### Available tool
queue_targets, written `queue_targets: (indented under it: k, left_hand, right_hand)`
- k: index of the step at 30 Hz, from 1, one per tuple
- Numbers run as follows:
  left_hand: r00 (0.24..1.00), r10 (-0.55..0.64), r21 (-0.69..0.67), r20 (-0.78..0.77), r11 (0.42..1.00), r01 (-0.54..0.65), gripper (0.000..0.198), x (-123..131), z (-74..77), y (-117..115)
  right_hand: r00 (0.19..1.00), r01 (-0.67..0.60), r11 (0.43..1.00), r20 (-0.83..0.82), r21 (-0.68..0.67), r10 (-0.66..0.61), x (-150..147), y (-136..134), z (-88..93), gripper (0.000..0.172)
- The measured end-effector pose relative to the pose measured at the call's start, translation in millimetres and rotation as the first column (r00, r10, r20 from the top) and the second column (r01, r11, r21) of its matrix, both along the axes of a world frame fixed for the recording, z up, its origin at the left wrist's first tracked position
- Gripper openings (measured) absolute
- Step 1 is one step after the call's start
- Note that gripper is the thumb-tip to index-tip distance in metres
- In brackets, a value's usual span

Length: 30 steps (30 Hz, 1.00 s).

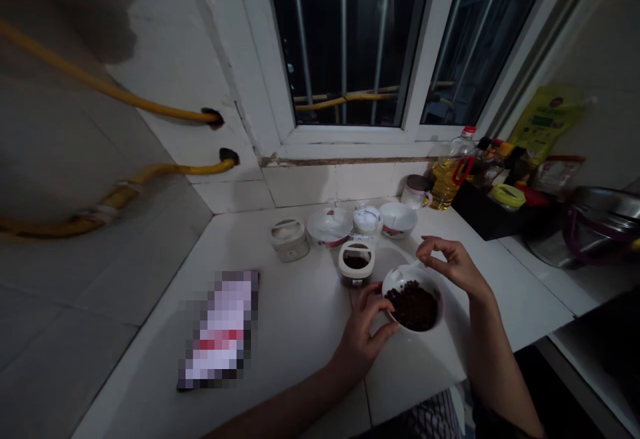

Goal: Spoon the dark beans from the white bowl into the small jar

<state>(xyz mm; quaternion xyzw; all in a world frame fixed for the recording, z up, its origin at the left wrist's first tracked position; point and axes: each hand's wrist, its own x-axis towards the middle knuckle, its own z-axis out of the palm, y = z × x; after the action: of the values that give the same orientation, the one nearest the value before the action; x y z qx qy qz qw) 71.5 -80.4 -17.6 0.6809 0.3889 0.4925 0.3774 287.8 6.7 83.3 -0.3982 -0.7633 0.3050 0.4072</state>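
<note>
A white bowl (395, 280) full of dark, small pieces stands near the front of the white counter (300, 319). My left hand (364, 332) grips the bowl's near left rim with thumb and fingers. My right hand (453, 264) is closed in a pinch on the handle of a white spoon (407, 270) whose tip rests at the bowl's far rim. Just behind the bowl sits a small open white container (356, 262) with dark contents.
Behind stand a lidded white jar (290, 238), two bowls (330, 226) (399, 218), a small cup (367, 219), a jar (416, 191), an oil bottle (450, 176), and a black rack of condiments (493, 216). A pot (597, 226) sits right. A blurred flat object (220, 329) lies left.
</note>
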Motion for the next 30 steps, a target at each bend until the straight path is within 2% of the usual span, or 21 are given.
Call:
queue_targets:
  k: [3,6,9,16,22,30]
  left_hand:
    - [1.000,0.003,0.002,0.001,1.000,-0.003,0.011,1,-1.6,0]
    - [1.000,0.010,0.004,0.001,1.000,-0.010,0.011,1,-2.4,-1]
    - [1.000,0.022,0.002,-0.008,1.000,-0.022,0.012,0,-2.8,0]
    - [1.000,0.011,0.029,0.000,1.000,-0.011,0.012,1,-3.6,1]
    - [1.000,0.015,0.027,0.025,1.000,-0.015,0.010,2,-4.3,1]
    - [0.999,0.002,0.027,0.034,1.000,-0.002,0.010,2,-3.8,1]
  right_hand:
    - [0.991,0.001,0.999,0.135,-0.041,0.005,2,-2,-2.4,0.014]
    - [0.983,-0.035,0.993,0.174,-0.109,0.054,-5,-2,-6.1,0.010]
    - [0.989,-0.069,0.967,0.112,-0.246,0.099,-11,0,-9.6,0.009]
    - [0.996,-0.020,0.894,-0.084,-0.447,-0.020,-4,5,-5.5,0.008]
    - [0.973,-0.012,0.875,-0.207,-0.485,-0.102,-1,9,-5.8,0.009]
    - [0.970,-0.007,0.856,-0.210,-0.517,-0.119,-2,12,-10.4,0.009]
